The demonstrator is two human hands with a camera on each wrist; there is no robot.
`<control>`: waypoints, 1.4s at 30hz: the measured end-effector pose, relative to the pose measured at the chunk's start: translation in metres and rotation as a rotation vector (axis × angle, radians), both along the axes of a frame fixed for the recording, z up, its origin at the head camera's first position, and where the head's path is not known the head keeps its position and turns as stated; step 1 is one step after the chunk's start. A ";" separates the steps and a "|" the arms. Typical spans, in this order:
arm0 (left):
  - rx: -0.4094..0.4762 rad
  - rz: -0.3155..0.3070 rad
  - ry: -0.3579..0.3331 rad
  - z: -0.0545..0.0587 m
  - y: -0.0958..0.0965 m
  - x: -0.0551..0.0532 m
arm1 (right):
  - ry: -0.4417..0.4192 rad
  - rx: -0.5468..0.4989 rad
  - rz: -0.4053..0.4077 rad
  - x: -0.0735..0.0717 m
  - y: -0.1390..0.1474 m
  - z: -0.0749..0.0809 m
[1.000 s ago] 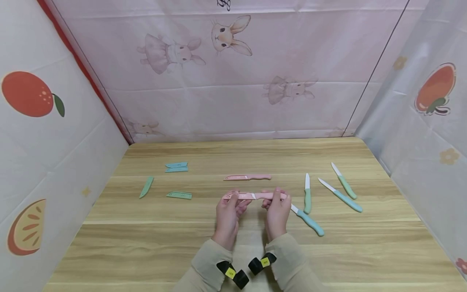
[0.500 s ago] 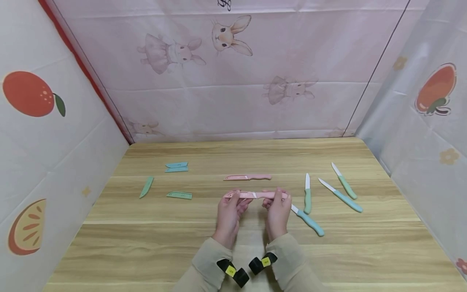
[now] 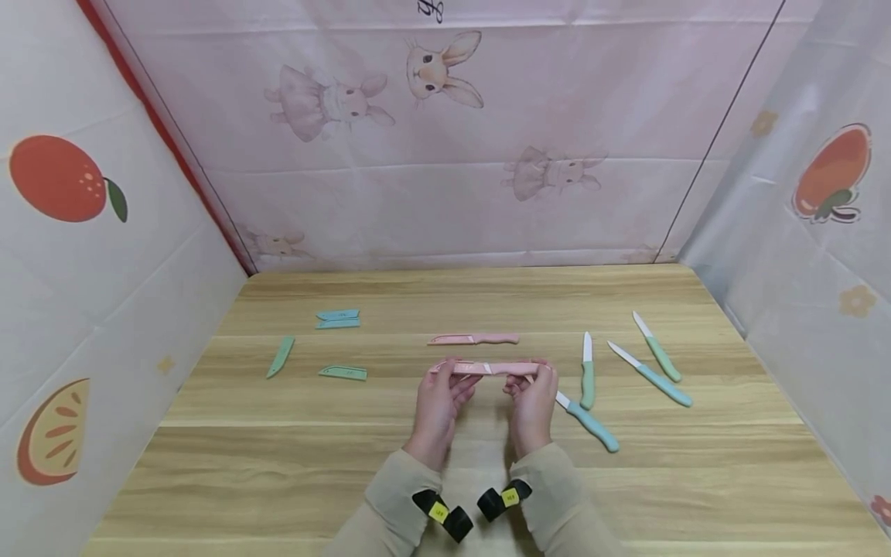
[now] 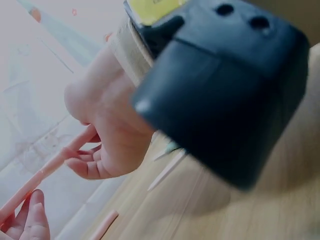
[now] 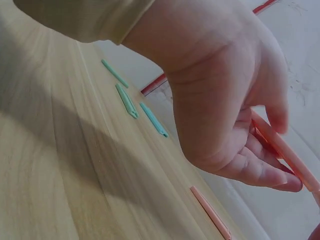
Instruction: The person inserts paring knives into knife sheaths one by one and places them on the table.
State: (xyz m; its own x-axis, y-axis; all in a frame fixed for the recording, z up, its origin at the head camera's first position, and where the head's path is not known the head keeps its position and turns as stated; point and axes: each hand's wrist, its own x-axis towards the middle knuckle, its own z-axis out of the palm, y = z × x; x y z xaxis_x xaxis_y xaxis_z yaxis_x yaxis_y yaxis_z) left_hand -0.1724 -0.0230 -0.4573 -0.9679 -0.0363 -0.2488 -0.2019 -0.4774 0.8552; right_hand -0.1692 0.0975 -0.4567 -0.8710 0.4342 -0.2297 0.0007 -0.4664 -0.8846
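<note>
Between hands (image 3: 435, 410), pink knife (image 3: 513, 369) in sheath (image 3: 465, 368)

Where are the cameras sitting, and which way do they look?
Head: on the head, facing forward and down at the table; left hand and right hand show.
Left wrist: worn there, facing across toward the right hand; both hands show.
Right wrist: worn there, facing leftward; left hand and sleeve show.
Both wrist views share the held pink knife.
</note>
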 end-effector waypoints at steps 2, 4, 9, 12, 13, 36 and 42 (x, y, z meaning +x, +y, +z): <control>0.018 -0.005 0.002 0.002 -0.002 -0.001 | 0.010 -0.018 -0.011 0.000 0.000 0.000; 0.025 0.000 0.012 0.003 -0.003 -0.002 | 0.028 -0.034 -0.010 -0.001 0.000 0.000; 0.009 0.091 0.046 0.002 -0.004 -0.005 | 0.068 -0.064 -0.018 -0.003 0.003 -0.003; -0.004 0.190 0.069 0.002 -0.005 -0.008 | 0.081 -0.064 -0.063 -0.006 0.005 -0.005; -0.010 0.224 0.077 0.002 -0.005 -0.008 | 0.079 -0.061 -0.078 -0.006 0.006 -0.005; -0.526 0.033 0.151 0.002 -0.039 -0.024 | -0.092 0.226 0.211 -0.017 0.037 0.004; -0.686 -0.200 0.043 0.006 -0.049 -0.036 | -0.128 0.277 0.385 -0.028 0.047 0.001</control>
State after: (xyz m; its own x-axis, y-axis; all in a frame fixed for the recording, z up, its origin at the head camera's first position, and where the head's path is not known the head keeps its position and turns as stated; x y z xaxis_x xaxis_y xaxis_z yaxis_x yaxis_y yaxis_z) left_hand -0.2081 -0.0718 -0.4516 -0.9808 0.0088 -0.1949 -0.1886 0.2132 0.9586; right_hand -0.1976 0.1442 -0.4552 -0.9525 0.1463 -0.2672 0.2441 -0.1584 -0.9567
